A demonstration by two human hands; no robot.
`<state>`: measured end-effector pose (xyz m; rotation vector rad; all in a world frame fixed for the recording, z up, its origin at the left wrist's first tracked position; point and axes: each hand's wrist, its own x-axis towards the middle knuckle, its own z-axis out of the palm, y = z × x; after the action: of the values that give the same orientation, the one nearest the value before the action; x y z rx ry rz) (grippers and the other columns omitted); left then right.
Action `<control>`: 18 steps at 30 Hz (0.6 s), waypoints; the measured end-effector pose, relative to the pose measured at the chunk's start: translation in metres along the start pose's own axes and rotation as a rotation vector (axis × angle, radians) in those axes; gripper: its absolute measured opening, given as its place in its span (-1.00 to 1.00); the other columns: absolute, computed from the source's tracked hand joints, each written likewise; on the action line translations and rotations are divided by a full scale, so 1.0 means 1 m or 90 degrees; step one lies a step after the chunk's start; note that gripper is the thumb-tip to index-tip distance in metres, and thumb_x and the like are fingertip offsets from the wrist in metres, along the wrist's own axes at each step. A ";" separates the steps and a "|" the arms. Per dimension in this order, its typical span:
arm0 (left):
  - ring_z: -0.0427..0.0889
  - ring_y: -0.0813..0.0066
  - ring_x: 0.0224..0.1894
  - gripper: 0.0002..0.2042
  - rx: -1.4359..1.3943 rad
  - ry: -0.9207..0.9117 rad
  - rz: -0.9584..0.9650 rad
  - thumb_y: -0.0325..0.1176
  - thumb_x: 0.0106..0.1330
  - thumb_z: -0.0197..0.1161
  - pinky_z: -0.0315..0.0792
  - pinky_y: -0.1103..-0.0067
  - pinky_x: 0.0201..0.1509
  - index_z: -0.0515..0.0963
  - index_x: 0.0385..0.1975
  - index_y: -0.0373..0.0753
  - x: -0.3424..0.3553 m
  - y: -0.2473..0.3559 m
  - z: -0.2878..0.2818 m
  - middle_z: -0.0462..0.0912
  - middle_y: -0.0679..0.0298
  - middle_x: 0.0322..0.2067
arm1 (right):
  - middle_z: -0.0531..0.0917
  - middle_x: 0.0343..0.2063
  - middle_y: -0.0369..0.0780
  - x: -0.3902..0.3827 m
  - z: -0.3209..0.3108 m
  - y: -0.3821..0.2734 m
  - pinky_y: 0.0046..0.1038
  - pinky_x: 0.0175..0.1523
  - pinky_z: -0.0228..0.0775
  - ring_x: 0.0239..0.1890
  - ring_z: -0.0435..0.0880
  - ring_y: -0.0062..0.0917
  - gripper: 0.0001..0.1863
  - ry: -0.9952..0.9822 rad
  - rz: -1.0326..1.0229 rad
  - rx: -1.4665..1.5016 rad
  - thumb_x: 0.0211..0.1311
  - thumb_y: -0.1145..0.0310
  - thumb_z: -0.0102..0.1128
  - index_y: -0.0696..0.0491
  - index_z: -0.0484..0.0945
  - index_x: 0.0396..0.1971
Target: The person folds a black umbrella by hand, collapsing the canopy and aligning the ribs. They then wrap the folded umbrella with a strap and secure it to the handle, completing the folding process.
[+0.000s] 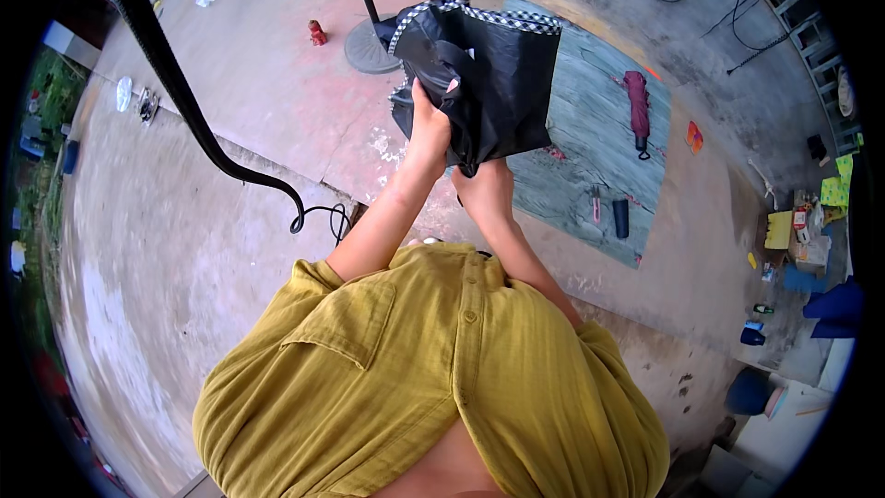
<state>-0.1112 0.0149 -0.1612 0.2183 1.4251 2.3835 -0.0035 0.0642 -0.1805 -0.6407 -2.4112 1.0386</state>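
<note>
A black fabric bag (516,83) with black-and-white checked trim hangs crumpled in front of me, above the floor. My left hand (430,129) is closed on its left side, the thumb lying over the folds. Lower down, my right hand (486,188) grips the gathered bottom of the bag; most of its fingers are hidden behind the cloth. Beyond the bag and to its right lies a blue-green marble-patterned sheet (590,143). On that sheet rest a folded maroon umbrella (637,106), a dark cylinder (621,219) and a slim pinkish object (595,206).
A standing fan's round base (371,48) is just left of the bag, near a small red figure (317,32). One thick black cable (198,115) crosses the upper left. Along the right wall are cluttered boxes (811,249) and a dark blue bucket (749,393).
</note>
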 end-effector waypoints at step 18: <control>0.61 0.24 -0.05 -0.64 -0.551 -0.197 -0.268 -0.22 0.43 0.00 0.50 0.29 0.13 0.45 0.05 -0.37 0.001 -0.013 -0.042 0.58 0.06 -0.02 | 0.31 -0.01 0.08 -0.017 -0.039 -0.020 -0.14 -0.17 0.47 -0.16 0.52 0.01 -0.41 -0.135 -0.356 -0.254 -0.01 0.50 0.21 0.10 0.26 0.09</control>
<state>-0.1223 -0.0135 -0.1926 0.0442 0.2014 2.2406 0.0267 0.0641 -0.1439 0.0515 -2.7667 0.4141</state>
